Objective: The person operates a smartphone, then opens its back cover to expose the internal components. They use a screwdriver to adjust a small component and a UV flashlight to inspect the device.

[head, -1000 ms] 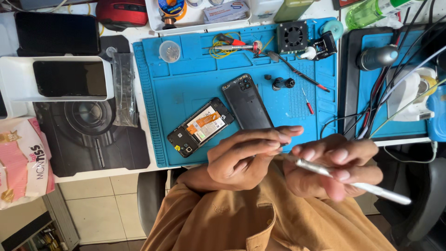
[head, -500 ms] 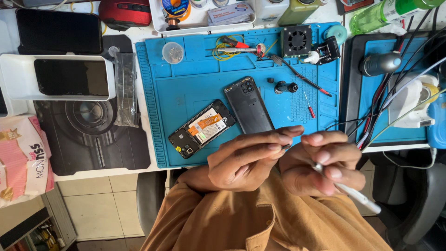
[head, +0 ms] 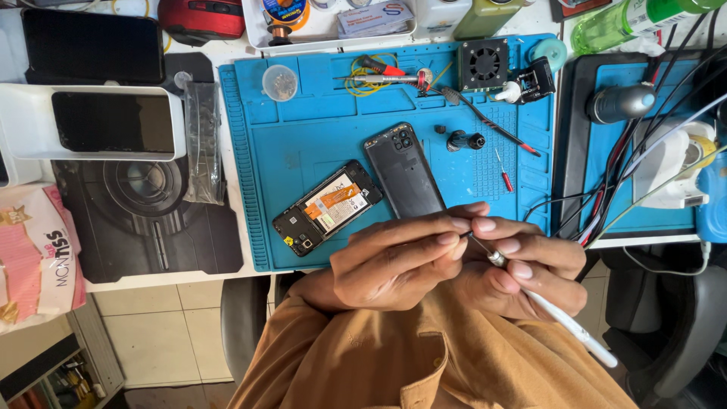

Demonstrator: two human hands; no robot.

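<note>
Head view looks down on my two hands, brought together just above my lap at the near edge of the table (head: 189, 276). My right hand (head: 522, 276) is curled closed around a white screwdriver (head: 564, 326), its slim handle running out toward the lower right and its metal collar and thin tip pointing up-left between my fingers. My left hand (head: 394, 261) is also closed, fingertips pinched at the very tip of the tool, touching the right hand's fingers; whether something tiny sits between them is too small to tell. Just beyond my hands, on the blue work mat (head: 303, 129), lies an opened phone (head: 327, 208) with its insides showing, tilted, and just to its right, touching at the corner, the dark back cover (head: 403, 170) with its camera holes at the far end. Farther out on the mat are a small black fan (head: 483, 64), a round clear dish (head: 279, 82), and a red-handled tool (head: 382, 70) over some yellow wire. A small red screwdriver (head: 502, 168) lies to the right of the cover. Off the mat to the left, another phone (head: 113, 121) rests in a white tray (head: 15, 121), and a black mat (head: 144, 220) lies nearer. Cables (head: 628, 174) crowd the right side.
</note>
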